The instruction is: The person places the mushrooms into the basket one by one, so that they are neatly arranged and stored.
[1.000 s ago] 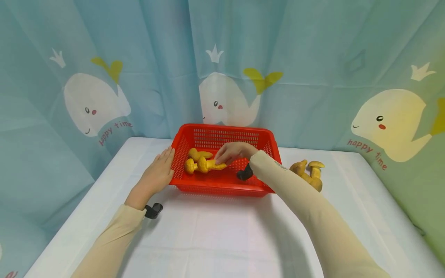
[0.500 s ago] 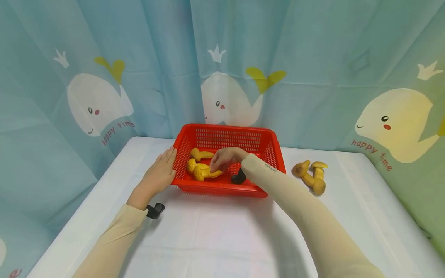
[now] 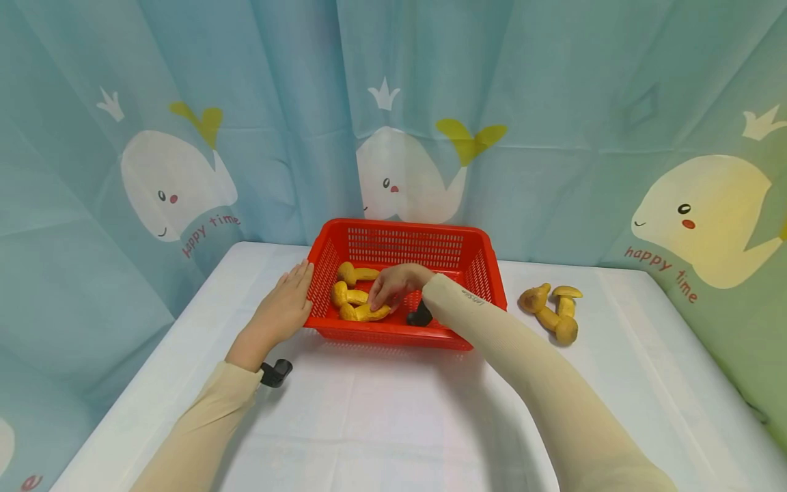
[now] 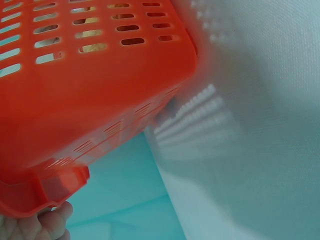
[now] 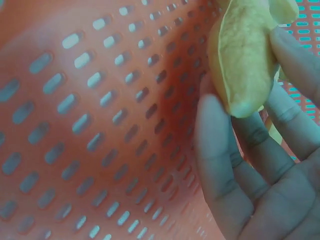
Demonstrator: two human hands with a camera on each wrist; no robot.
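Note:
A red plastic basket (image 3: 393,335) with slotted walls stands near the far edge of the white table. My left hand (image 3: 278,306) rests on its left rim with straight fingers. Inside the basket, my right hand (image 3: 396,283) holds a yellow mushroom (image 3: 364,313) by its stem, low near the front wall. The right wrist view shows fingers on both sides of that mushroom (image 5: 245,60). Two other mushrooms lie behind it, a middle one (image 3: 344,294) and a far one (image 3: 353,273). From the left wrist, the basket's outer wall (image 4: 100,75) fills much of the view.
Right of the basket, a few brownish-yellow mushrooms (image 3: 547,316) lie close together on the white table (image 3: 393,410). A pale blue-green curtain (image 3: 553,102) with whale prints hangs close behind the table and along its sides.
My right hand has moved slightly left and toward the front wall with the mushroom, apart from the middle one. My left hand stays on the rim.

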